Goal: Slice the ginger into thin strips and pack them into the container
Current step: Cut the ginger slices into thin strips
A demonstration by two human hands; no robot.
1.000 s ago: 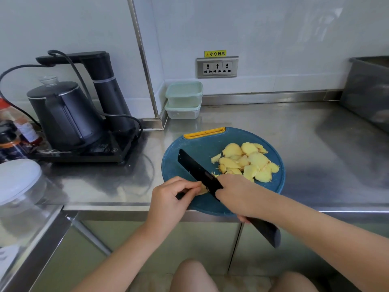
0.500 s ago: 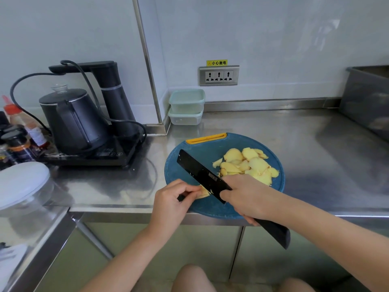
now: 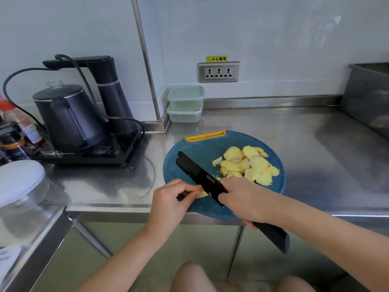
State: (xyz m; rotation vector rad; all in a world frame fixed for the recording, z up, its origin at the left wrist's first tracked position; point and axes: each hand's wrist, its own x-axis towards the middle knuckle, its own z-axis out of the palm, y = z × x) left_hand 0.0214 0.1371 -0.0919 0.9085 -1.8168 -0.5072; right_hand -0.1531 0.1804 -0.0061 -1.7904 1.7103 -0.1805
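Light: bright, even, diffuse
Glare: soft reflections on brushed stainless steel counter [image 3: 273, 144]
Edges: wide-angle bending, slight softness

Only one readable text: the yellow sticker [image 3: 216, 59] directly above the wall socket [image 3: 219, 72] says 小心触电, black on yellow, small icon at its left end. Below the socket, the knife [image 3: 202, 178] blade has a small boxed brand mark, too blurred. Bottles [image 3: 19, 142] far left of the socket: labels illegible.
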